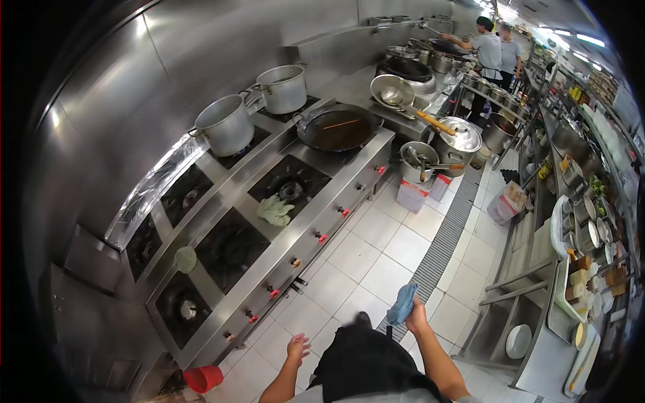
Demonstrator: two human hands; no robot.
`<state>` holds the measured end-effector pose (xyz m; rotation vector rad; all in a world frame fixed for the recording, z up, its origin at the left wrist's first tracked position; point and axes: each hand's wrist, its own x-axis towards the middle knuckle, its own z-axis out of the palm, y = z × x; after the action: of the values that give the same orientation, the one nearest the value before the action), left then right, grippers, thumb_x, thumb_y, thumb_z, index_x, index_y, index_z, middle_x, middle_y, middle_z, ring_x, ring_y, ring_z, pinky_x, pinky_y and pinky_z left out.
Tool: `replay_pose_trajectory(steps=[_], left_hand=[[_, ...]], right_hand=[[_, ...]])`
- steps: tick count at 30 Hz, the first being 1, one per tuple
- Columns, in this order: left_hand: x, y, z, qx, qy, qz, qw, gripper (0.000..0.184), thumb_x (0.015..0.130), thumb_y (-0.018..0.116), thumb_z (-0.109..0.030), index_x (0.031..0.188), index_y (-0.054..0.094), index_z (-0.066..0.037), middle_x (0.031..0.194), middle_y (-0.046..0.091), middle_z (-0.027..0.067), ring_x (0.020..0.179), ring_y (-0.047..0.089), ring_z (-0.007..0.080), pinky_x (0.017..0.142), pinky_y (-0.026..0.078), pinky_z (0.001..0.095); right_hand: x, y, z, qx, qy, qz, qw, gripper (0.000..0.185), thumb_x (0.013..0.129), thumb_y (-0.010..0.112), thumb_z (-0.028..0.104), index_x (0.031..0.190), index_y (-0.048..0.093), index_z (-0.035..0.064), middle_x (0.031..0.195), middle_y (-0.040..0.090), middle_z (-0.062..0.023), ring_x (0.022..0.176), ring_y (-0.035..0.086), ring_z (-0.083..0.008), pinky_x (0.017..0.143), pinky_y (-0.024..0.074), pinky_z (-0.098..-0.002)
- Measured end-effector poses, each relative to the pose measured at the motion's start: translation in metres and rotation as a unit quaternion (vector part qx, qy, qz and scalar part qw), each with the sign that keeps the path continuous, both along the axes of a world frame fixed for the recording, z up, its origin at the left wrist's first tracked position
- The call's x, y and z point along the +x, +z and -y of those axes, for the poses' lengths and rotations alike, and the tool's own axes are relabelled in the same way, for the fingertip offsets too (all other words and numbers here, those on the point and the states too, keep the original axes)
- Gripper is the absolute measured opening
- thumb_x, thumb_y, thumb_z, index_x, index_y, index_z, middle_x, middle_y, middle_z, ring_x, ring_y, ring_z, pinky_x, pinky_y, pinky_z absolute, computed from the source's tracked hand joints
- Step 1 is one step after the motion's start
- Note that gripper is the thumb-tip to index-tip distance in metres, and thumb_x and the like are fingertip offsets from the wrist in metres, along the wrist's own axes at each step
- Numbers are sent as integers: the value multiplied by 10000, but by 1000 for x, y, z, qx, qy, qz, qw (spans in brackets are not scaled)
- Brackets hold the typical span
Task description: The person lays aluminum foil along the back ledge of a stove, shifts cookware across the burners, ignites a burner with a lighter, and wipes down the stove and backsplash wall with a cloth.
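Note:
A crumpled blue cloth (402,304) is gripped in my right hand (418,317), held out above the tiled floor and the drain grate. My left hand (297,348) hangs low near the front of the stove (313,213), its fingers loosely apart with nothing in them. On a burner of that stove lies a pale green rag (275,211). A second, round greenish pad (185,259) rests between burners closer to me. Farther back on the range sits a wide wok (337,127) of dark liquid, with a thin stick lying across it.
Two tall pots (226,126) stand at the back burners. A pot with ladles (419,161) and a lidded pot (461,136) stand beyond the stove's far end. Shelves with containers (571,295) line the right. A red bucket (203,379) is at lower left. Two people (489,50) are far back.

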<state>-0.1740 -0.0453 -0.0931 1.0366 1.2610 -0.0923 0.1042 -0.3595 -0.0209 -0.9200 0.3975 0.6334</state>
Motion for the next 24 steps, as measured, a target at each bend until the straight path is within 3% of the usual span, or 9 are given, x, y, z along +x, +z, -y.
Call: replay_pose_trajectory(steps=[10,12,14,16,17,19,21,23,24], left_hand=[[88,-62,75,-35,-141,-170,975,355,853,587,-291,1186,575,-169,1051,641,41,872,609,254,720,487,486],[117,-92,74,101,-245,-141,954,352,830,598,-326,1135,627,-152,951,650,55,796,605,191,589,501,420],[149,-99,69,312,-281,-64,905,363,842,589,-412,1059,668,-132,1013,683,133,995,636,294,840,495,417],[212,-48,56,344,-159,-111,919,292,894,583,-355,1002,668,-97,938,694,124,927,657,287,817,509,385],[236,-26,46,393,-63,-30,917,187,901,597,-241,985,667,-89,891,694,120,868,662,280,777,515,362],[286,15,12,529,61,19,846,110,899,583,-136,940,650,-60,871,684,113,819,649,264,753,505,350],[317,60,-23,614,131,6,779,82,878,579,-102,911,643,-64,891,668,93,829,615,262,769,481,359],[344,81,-58,638,166,-19,752,75,863,576,-81,897,642,-72,910,654,78,859,590,266,790,463,366],[354,82,-74,680,168,-57,711,92,832,576,-67,889,644,-91,929,635,61,896,560,273,819,441,382]], right_hand=[[49,-65,188,-27,-124,-102,987,348,964,357,388,994,557,105,897,603,-81,860,595,-249,802,506,-440],[66,-48,209,-71,-173,-131,974,348,966,362,393,997,552,103,894,602,-83,864,594,-255,793,505,-447],[87,-43,225,-121,-214,-166,955,349,967,367,398,999,547,101,891,602,-84,869,593,-261,784,504,-453],[125,-65,235,-141,-154,-72,975,346,972,382,396,973,529,82,837,596,-93,818,603,-273,741,511,-453],[150,-48,214,-154,-123,-75,978,318,975,408,380,958,517,82,784,586,-101,738,604,-272,697,517,-429],[211,-50,171,-225,-13,-14,974,282,964,469,350,1018,519,78,807,568,-69,762,573,-221,716,490,-376],[271,-75,101,-401,94,200,889,296,952,530,310,1043,577,33,851,586,-36,763,530,-162,720,455,-329],[321,-30,-1,-401,251,359,805,271,911,601,249,976,594,-14,870,598,-95,800,542,-182,718,445,-323],[342,-46,-51,-371,210,500,754,240,862,651,209,895,582,-19,833,576,-140,751,536,-233,724,447,-337]])
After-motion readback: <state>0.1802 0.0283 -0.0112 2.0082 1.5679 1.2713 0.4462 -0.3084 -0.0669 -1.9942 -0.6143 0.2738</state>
